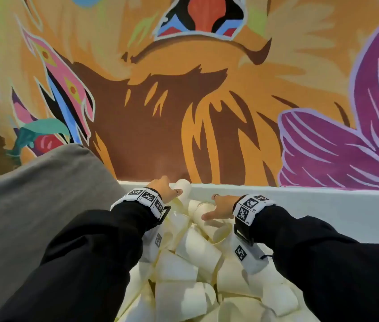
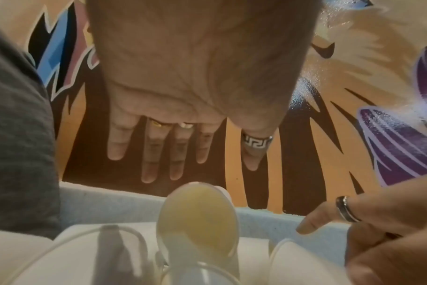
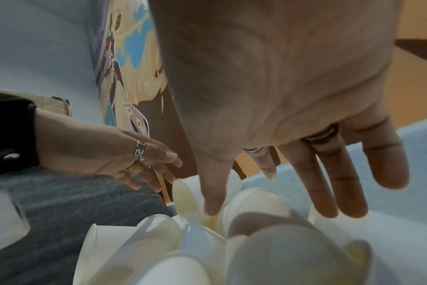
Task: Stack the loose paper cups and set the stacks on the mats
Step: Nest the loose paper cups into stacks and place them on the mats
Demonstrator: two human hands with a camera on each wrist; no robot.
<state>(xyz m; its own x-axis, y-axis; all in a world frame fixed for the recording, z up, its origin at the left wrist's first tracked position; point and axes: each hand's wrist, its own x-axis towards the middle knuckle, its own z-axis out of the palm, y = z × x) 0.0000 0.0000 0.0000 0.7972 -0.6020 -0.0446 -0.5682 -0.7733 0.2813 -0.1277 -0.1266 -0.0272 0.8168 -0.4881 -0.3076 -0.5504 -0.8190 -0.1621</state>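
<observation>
A heap of loose paper cups (image 1: 191, 270) fills the near middle, lying every which way against a pale ledge (image 1: 300, 201). Over its far end the right hand (image 1: 222, 206) spreads flat with straight fingers, holding nothing. Just left, the left hand (image 1: 163, 188) hangs above a cup (image 1: 184, 188), fingers straight, empty. A grey cloth (image 1: 32, 194) lies left; a painted wall (image 1: 207, 101) rises beyond.

My head camera looks down over both forearms at the cup pile (image 1: 191, 263) and mural (image 1: 184, 89); each wrist camera sits close behind its palm, sharing both.
</observation>
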